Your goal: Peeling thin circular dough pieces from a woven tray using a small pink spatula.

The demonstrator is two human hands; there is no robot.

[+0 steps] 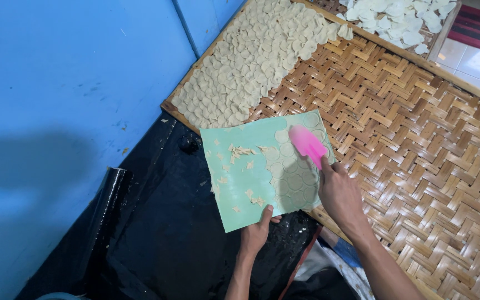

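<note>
The left hand (255, 233) comes up from the bottom edge and holds the near edge of a thin, pale green flexible sheet (234, 183), its grip closed on it with the thumb on top and the fingers underneath. The right hand (337, 191), just beside it, has its grip closed around the handle of a pink flat-bladed plastic scraper (307, 144), whose blade lies on the right part of the sheet. There, round, flat, pale dough discs (294, 180) lie side by side on the sheet, touching one another. On the left part small, angular dough scraps (244, 151) are scattered. The sheet's far end rests over the edge of a large woven bamboo tray (418, 150). On the tray's far left corner many overlapping pale dough rounds (251, 61) lie in dense rows. Beyond, a second tray carries whiter rounds (395, 19). Black plastic sheeting (156, 222) lies under the near part, beside a blue wall (56, 83).
</note>
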